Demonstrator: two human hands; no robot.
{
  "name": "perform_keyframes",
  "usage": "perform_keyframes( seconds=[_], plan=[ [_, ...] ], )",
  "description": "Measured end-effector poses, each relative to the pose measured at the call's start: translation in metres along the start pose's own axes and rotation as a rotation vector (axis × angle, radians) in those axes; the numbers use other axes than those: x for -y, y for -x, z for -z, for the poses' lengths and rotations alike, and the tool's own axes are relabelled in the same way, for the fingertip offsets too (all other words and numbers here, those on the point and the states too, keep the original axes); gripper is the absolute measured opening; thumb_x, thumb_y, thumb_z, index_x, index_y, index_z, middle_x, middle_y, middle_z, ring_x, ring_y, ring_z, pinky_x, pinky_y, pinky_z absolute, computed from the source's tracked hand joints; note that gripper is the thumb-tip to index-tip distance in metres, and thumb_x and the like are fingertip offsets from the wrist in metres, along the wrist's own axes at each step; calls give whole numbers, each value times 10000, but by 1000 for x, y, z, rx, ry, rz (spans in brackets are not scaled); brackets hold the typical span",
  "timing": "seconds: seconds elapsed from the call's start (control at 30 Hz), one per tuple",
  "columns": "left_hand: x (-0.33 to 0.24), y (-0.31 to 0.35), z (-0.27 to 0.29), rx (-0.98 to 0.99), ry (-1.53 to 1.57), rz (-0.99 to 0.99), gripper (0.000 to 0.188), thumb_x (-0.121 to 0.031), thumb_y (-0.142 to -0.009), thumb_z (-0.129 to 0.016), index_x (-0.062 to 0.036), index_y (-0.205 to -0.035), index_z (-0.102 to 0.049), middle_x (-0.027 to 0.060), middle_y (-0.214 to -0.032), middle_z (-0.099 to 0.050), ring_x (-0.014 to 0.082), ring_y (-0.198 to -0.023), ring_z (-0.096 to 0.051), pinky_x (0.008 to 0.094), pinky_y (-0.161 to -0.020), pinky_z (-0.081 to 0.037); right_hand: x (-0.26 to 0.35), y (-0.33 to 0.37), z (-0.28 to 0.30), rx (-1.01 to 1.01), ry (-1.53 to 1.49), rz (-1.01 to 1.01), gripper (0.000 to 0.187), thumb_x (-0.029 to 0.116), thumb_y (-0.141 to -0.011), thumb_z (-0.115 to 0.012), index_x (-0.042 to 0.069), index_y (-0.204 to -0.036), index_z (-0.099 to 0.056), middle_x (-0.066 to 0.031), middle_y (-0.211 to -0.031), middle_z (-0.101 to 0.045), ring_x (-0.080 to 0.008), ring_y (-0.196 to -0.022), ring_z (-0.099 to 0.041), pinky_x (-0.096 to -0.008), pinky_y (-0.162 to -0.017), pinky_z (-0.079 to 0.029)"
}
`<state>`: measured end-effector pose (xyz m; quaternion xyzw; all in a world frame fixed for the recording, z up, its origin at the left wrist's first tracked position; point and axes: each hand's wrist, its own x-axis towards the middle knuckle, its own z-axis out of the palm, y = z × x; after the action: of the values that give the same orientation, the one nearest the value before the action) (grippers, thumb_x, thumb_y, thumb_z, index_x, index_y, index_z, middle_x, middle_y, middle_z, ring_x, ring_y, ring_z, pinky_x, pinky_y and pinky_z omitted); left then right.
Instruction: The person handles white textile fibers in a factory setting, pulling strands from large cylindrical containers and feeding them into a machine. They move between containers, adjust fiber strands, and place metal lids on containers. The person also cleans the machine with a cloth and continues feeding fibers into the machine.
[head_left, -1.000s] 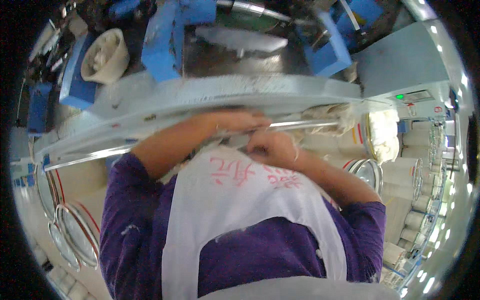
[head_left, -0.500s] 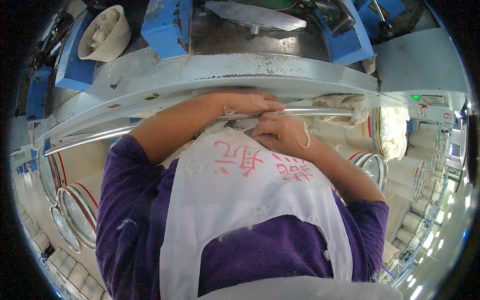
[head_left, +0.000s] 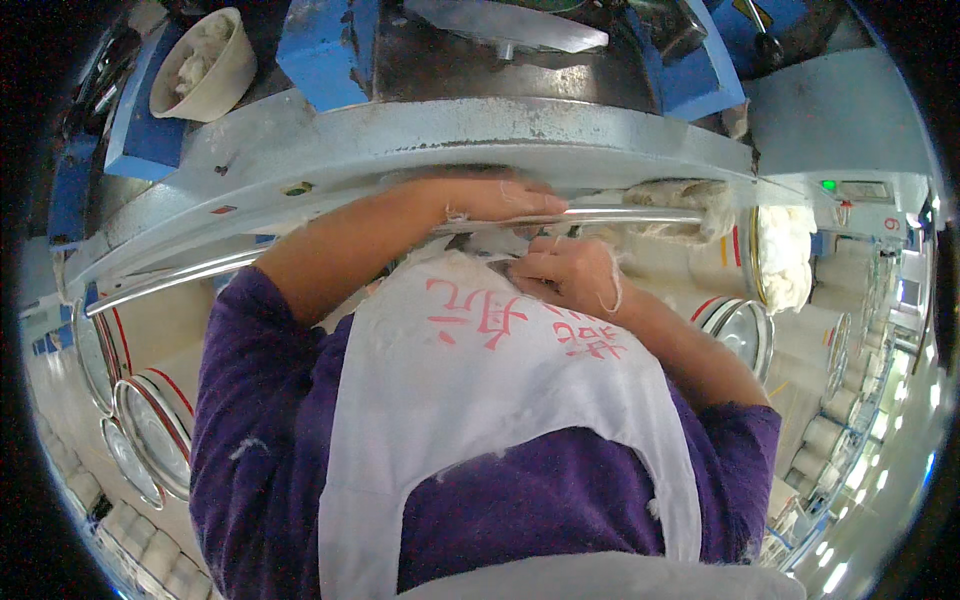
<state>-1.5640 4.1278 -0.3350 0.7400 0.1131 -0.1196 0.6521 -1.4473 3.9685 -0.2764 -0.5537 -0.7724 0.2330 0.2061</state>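
Observation:
My left hand (head_left: 505,199) rests along the machine's front edge, just above a shiny metal rail (head_left: 635,216). Its fingers stretch to the right, close together and fairly flat. Below the rail, near the top of my white apron (head_left: 420,375), is my right hand (head_left: 572,272) with its fingers curled in. Whatever those fingers hold, if anything, is hidden behind the knuckles. A loose strand of fibre (head_left: 616,284) clings by my right wrist. Between the two hands a little pale material shows, too blurred to name.
The blue-grey machine body (head_left: 560,130) runs across in front. A white bowl of fibre (head_left: 210,68) sits far left. Fluffy fibre bundles (head_left: 675,205) hang behind the rail. Drums (head_left: 155,430) stand at left; a can heaped with white fibre (head_left: 785,260) stands right.
My right hand has dropped slightly away from the rail, so a wider gap shows between it and my left hand. The left hand stays in nearly the same place.

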Motion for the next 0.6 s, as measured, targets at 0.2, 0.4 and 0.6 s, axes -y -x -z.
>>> perform_keyframes(
  seconds=[0.2, 0.4, 0.6],
  plan=[
    [-8, 13, -3, -146, -215, -239, 620, -560, -973, -444, -34, -1264, -592, 140, -1192, -630, 240, -1084, -573, 362, -990, -412, 1, -1, 1, -160, -26, 8, 77, 130, -793, -679, 86, -856, -671, -107, -783, -649, -301, -709, -645, -398, -614, -516],
    [2, 2, 6, 10, -65, -41, 637, -578, -970, -439, -36, -1273, -583, 136, -1181, -630, 237, -1070, -574, 367, -988, -410, 5, 3, 11, -145, -165, -101, 92, 85, -805, -670, 57, -890, -686, -124, -817, -669, -280, -714, -642, -358, -634, -504],
    [4, -2, 1, -20, -60, 12, 652, -594, -965, -435, -36, -1266, -586, 143, -1195, -619, 248, -1094, -566, 376, -995, -404, 8, 3, 16, -74, -192, -140, 95, 175, -814, -654, 92, -855, -672, -118, -809, -665, -330, -748, -656, -431, -660, -519]
  ],
)
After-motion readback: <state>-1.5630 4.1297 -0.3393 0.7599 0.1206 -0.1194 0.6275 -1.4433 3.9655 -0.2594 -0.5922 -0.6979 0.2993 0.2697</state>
